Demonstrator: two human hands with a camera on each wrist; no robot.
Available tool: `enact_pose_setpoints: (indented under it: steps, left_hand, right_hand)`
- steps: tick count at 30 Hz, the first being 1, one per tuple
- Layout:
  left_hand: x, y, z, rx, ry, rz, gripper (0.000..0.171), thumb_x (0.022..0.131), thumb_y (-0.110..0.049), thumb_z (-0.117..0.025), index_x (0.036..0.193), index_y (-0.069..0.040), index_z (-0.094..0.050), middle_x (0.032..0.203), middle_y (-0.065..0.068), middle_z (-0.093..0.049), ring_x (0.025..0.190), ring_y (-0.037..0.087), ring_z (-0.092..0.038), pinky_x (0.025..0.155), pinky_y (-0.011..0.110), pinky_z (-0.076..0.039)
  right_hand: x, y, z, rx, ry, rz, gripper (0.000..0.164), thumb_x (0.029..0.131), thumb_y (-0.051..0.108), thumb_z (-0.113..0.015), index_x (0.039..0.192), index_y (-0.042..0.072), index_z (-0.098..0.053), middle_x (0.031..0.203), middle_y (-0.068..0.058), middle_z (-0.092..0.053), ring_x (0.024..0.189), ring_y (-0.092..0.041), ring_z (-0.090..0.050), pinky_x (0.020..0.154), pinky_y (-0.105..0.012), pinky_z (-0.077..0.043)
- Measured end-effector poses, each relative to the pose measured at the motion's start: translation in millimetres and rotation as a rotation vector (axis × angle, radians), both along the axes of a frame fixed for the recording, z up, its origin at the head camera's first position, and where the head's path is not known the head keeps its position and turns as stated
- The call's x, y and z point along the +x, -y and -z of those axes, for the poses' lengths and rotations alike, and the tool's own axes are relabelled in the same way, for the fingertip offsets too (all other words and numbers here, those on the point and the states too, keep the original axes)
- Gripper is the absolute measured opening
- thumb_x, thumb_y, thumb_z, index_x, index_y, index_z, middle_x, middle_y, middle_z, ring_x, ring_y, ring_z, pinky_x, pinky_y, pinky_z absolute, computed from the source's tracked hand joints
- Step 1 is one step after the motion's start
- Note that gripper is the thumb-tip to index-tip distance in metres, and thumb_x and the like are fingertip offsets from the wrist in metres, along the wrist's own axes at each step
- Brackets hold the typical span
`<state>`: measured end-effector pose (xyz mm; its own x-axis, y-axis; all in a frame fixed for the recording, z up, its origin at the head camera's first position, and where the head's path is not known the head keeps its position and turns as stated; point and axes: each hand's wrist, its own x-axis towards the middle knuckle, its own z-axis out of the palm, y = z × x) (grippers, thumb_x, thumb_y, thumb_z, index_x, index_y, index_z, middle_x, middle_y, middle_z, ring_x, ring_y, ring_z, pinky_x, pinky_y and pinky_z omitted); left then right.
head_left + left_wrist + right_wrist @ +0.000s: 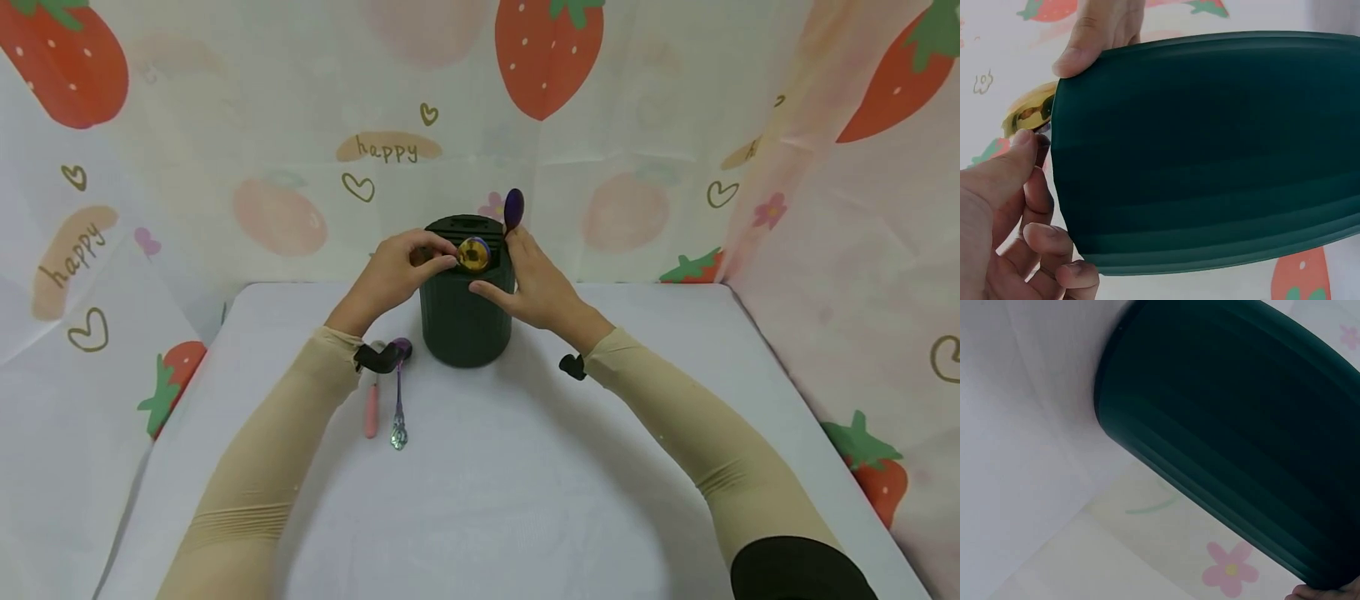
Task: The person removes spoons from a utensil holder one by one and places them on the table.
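A dark green cylindrical container [467, 321] stands upright on the table. At its top, my left hand [405, 265] pinches a spoon with a shiny gold bowl [474, 254] between thumb and fingers; its handle is hidden. In the left wrist view the gold bowl [1030, 112] shows just beyond the container's rim. My right hand [542, 287] rests against the container's upper right side, fingers fairly straight and thumb across the front. Above its fingertips rises a purple spoon [513, 208], bowl up, its lower part hidden. Only a few fingertips [1310, 592] appear in the right wrist view.
Left of the container, a spoon with an ornate silvery handle [399, 425] and purple bowl lies on the white table [480, 500]. Beside it is a utensil with a pink handle [372, 408], its far end partly covered by the left wrist strap. A strawberry-print curtain [450, 183] hangs behind.
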<state>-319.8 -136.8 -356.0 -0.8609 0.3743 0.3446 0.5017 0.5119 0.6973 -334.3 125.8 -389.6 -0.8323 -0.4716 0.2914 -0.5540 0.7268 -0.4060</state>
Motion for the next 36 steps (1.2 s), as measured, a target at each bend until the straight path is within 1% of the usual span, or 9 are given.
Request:
enact_pose_setpoints:
  steps: [3, 7, 11, 17, 21, 24, 30, 34, 36]
  left_hand:
    - [0.1, -2.5, -1.4, -0.007, -0.003, -0.001, 0.02, 0.105, -0.024, -0.074, 0.12, -0.012, -0.078, 0.109, 0.006, -0.067, 0.09, 0.023, -0.056, 0.084, 0.039, -0.048]
    - [0.7, -2.9, -0.8, -0.017, 0.016, -0.013, 0.021, 0.103, -0.024, -0.075, 0.119, -0.01, -0.078, 0.111, 0.007, -0.069, 0.087, 0.025, -0.054, 0.081, 0.039, -0.045]
    - [0.3, -1.4, 0.9, -0.027, 0.028, -0.021, 0.022, 0.103, -0.025, -0.075, 0.118, -0.01, -0.08, 0.114, 0.006, -0.07, 0.087, 0.024, -0.053, 0.08, 0.038, -0.045]
    - [-1.0, -1.3, 1.8, -0.018, 0.019, -0.018, 0.02, 0.104, -0.024, -0.074, 0.118, -0.011, -0.079, 0.112, 0.006, -0.069, 0.083, 0.025, -0.051, 0.077, 0.038, -0.042]
    - [-1.0, -1.2, 2.3, -0.006, 0.019, -0.016, 0.02, 0.105, -0.024, -0.072, 0.119, -0.01, -0.078, 0.11, 0.007, -0.069, 0.082, 0.025, -0.05, 0.076, 0.038, -0.041]
    - [-1.3, -0.8, 0.7, 0.017, 0.023, -0.014, 0.021, 0.106, -0.024, -0.072, 0.12, -0.009, -0.077, 0.111, 0.008, -0.07, 0.083, 0.025, -0.052, 0.077, 0.038, -0.043]
    - [-3.2, 2.1, -3.3, 0.073, 0.037, -0.009, 0.026, 0.107, -0.027, -0.071, 0.124, -0.007, -0.076, 0.12, 0.01, -0.074, 0.092, 0.026, -0.066, 0.081, 0.036, -0.05]
    - [-2.6, 5.3, -4.5, 0.104, 0.058, -0.013, 0.03, 0.108, -0.03, -0.069, 0.127, -0.007, -0.075, 0.125, 0.011, -0.072, 0.094, 0.031, -0.066, 0.075, 0.032, -0.051]
    - [-1.9, 7.0, -4.9, 0.123, 0.064, -0.026, 0.031, 0.108, -0.032, -0.069, 0.128, -0.008, -0.074, 0.125, 0.011, -0.072, 0.094, 0.031, -0.065, 0.074, 0.032, -0.05]
  right_hand:
    - [0.3, -0.8, 0.3, -0.003, -0.004, 0.0, 0.115, 0.099, 0.077, -0.055, 0.172, 0.014, 0.008, 0.18, -0.007, 0.007, 0.166, -0.024, -0.007, 0.13, -0.048, -0.023]
    - [0.3, -0.6, 0.7, -0.002, 0.003, 0.004, 0.115, 0.099, 0.078, -0.054, 0.172, 0.014, 0.006, 0.18, -0.007, 0.005, 0.166, -0.024, -0.009, 0.13, -0.048, -0.024]
    - [0.0, 0.0, 1.4, 0.005, 0.008, 0.006, 0.115, 0.099, 0.078, -0.054, 0.172, 0.014, 0.007, 0.18, -0.007, 0.006, 0.166, -0.024, -0.008, 0.13, -0.048, -0.023]
    - [-1.0, -0.6, 2.0, 0.004, 0.003, 0.006, 0.115, 0.099, 0.079, -0.053, 0.172, 0.016, 0.009, 0.18, -0.005, 0.007, 0.166, -0.022, -0.006, 0.131, -0.047, -0.021]
    - [-1.1, -0.9, 1.7, -0.006, 0.001, 0.002, 0.116, 0.098, 0.078, -0.054, 0.172, 0.013, 0.007, 0.18, -0.005, 0.007, 0.166, -0.023, -0.007, 0.13, -0.047, -0.023]
    - [-1.8, -1.4, 0.1, -0.011, -0.006, 0.0, 0.117, 0.098, 0.078, -0.055, 0.172, 0.013, 0.007, 0.18, -0.005, 0.006, 0.166, -0.023, -0.007, 0.13, -0.047, -0.023]
    - [-2.8, -1.7, -1.7, -0.019, -0.009, 0.002, 0.116, 0.098, 0.078, -0.055, 0.172, 0.014, 0.007, 0.18, -0.005, 0.005, 0.166, -0.023, -0.008, 0.13, -0.047, -0.023]
    - [-1.4, -0.6, -0.8, -0.031, 0.009, 0.005, 0.117, 0.097, 0.079, -0.056, 0.172, 0.013, 0.006, 0.18, -0.004, 0.005, 0.166, -0.023, -0.008, 0.13, -0.047, -0.023]
    - [-1.2, -0.3, 0.5, -0.034, 0.015, 0.003, 0.117, 0.098, 0.078, -0.056, 0.172, 0.013, 0.006, 0.18, -0.004, 0.006, 0.166, -0.022, -0.007, 0.13, -0.047, -0.023]
